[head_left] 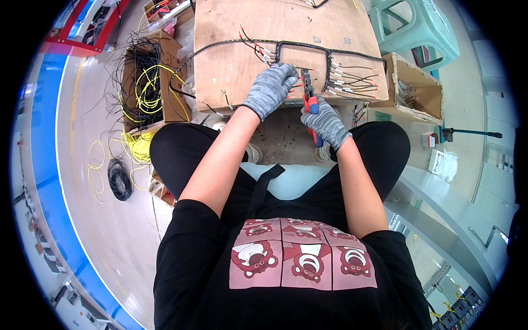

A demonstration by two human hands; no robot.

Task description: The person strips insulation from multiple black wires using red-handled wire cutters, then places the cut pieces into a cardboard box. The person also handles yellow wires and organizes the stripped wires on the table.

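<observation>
On the wooden board lies a black wire harness point(302, 46), a sleeved trunk with branches ending in thin wires with white markers and red tips. My left hand point(268, 91), in a grey knit glove, is closed at the middle branch with its fingers pinched on a wire; red-tipped ends show beside the fingertips. My right hand point(325, 122), gloved alike, grips pliers with red and blue handles point(311, 104), which look like a crimping tool. The dark jaws point away from me, just right of my left fingers. Whether they touch a wire cannot be made out.
The wooden board point(247, 22) stands before my knees. To its left, a cardboard box point(173, 52) overflows with black and yellow wire; a black coil point(120, 180) lies on the floor. At right are an open carton point(429, 91) and a pale green plastic stool point(440, 33).
</observation>
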